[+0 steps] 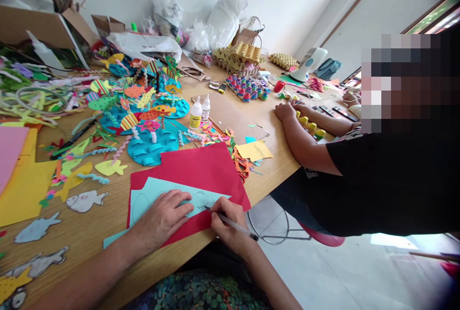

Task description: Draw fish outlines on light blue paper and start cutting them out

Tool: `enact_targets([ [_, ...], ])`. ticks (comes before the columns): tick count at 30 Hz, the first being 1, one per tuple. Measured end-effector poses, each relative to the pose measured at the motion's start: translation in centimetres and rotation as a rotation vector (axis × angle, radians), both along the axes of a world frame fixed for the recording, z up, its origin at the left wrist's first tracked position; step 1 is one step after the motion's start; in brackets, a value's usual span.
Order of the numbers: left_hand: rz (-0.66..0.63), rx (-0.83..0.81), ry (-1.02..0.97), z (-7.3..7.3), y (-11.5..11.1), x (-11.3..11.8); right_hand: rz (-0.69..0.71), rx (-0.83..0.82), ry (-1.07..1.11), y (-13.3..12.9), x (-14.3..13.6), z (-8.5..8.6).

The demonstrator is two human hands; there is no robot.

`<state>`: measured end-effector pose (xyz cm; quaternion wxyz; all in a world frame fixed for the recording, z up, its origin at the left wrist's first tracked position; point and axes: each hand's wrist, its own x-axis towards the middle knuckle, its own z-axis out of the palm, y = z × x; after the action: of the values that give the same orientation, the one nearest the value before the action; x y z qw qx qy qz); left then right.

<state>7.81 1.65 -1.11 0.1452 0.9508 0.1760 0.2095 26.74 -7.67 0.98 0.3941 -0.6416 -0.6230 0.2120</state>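
My right hand (230, 221) grips a pen (235, 225), its tip touching a light blue sheet of paper (154, 190) with drawn outlines on it. Flat on that same sheet rests my left hand (167, 216), its fingers stretched out toward the pen. Beneath the blue sheet lies a larger red sheet (201, 166) at the table's front edge. Left of my hands are fish cutouts, among them a white fish (86, 200), a pale blue fish (39, 228) and a light yellow fish (110, 167).
Blue paper discs (153, 144) with fish on curled stems stand behind the red sheet, beside two glue bottles (196, 113). Orange scissors (241, 168) lie among paper scraps. A co-worker (388, 180) in black sits at right, hands on the table. Egg trays (247, 53) stand farther back.
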Motion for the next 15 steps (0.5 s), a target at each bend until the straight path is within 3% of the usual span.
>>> enact_targets([
  [15,-0.007,0.009,0.009,0.08,0.14,-0.02,-0.008,-0.009,0.013,0.06,-0.14,-0.34],
])
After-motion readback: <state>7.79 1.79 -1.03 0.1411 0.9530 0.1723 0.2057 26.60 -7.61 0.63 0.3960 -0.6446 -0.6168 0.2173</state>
